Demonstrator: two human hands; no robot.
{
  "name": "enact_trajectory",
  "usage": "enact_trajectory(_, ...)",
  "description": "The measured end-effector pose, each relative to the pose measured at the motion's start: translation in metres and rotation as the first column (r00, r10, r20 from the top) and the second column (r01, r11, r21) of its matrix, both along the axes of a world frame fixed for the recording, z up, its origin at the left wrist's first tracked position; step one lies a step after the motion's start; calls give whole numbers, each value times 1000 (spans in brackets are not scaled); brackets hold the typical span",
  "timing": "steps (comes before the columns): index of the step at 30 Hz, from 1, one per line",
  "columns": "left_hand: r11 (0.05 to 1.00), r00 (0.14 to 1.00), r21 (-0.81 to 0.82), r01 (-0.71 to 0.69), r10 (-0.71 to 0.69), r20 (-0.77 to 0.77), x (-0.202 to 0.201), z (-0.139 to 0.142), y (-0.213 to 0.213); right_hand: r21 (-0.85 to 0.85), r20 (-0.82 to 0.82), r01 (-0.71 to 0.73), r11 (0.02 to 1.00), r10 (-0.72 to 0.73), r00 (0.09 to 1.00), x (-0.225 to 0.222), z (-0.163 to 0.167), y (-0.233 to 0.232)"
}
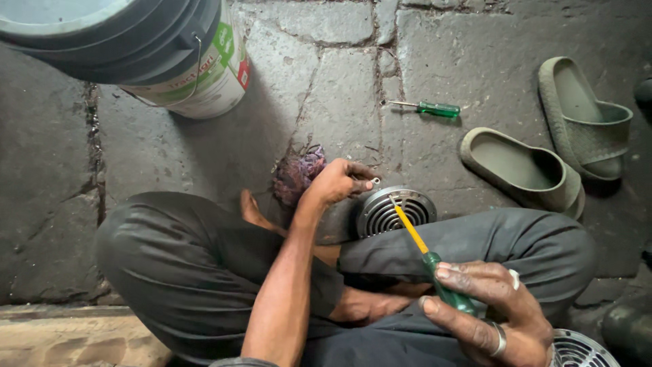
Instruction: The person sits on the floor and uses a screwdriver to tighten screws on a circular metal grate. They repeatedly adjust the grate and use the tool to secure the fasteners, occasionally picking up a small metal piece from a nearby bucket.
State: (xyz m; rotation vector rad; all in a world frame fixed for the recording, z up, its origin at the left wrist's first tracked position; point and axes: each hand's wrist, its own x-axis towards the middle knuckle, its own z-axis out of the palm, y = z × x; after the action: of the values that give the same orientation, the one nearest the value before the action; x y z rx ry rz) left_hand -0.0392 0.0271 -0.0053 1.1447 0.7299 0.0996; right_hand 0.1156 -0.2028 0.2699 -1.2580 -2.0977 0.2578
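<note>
Screwdriver (435,268) in rt hand (489,309), lt hand (337,182) pinching screw (375,181)

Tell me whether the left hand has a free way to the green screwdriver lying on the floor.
Probably yes: the left hand pinches only a small metal piece, and bare stone lies between it and the green screwdriver.

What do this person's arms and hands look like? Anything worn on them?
Both arms are bare, with no sleeves or gloves in view. The right hand wears two silvery rings, one on a finger near the bottom and a paler one higher up. The left hand shows no rings. Fingers look grimy.
</note>
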Motion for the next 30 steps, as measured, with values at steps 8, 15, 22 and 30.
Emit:
enact_trajectory(8, 997, 977, 37, 67, -73, 199, 8, 11, -7, -22, -34, 43, 999, -44, 998, -9, 1, 0)
enact_trajectory(15, 994, 978, -23, 111, -105, 182, 14, -6, -3, 17, -92, 57, 998, -55, 994, -13, 0, 3)
enact_trajectory(22, 989, 983, -58, 135, -127, 132, 11, -1, -2, 56, -117, 55, 997, -48, 992, -14, -3, 7)
enact_trajectory(30, 991, 991, -39, 126, -124, 40, 11, 8, -2, 58, -73, 108, 992, -103, 992, -14, -11, -9)
